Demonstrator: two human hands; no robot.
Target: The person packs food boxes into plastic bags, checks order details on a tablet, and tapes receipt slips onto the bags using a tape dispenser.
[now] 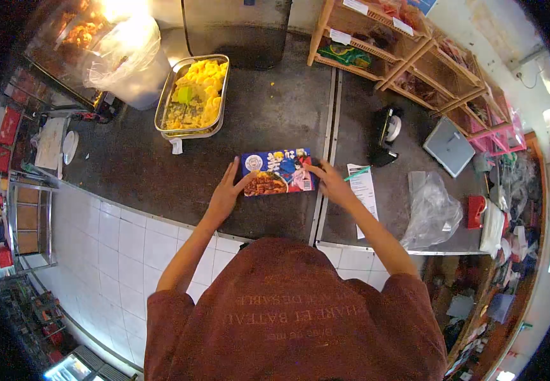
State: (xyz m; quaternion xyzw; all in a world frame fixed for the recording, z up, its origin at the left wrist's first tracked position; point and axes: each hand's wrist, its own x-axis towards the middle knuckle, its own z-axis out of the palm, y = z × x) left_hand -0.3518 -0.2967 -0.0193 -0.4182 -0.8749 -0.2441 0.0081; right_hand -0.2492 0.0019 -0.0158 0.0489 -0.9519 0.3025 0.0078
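Observation:
A printed cardboard food box [278, 173], blue with cartoon figures and a picture of food, lies on the dark counter in front of me. My left hand [225, 192] grips its left end, thumb over the top face and fingers along the edge. On the opposite end, my right hand [333, 183] is closed around the right edge with fingertips on the printed face. Close beside the right hand, a green pen [359, 173] lies across a long printed paper slip [364, 198]. The underside of the box is hidden.
A metal tray [159, 115] of yellow food stands behind, beside a plastic-covered white bucket [142, 86]. To the right are a clear plastic bag [434, 213], a black device [383, 136] and a grey flat-topped device [449, 147]. Wooden shelves [408, 63] rise at the back right.

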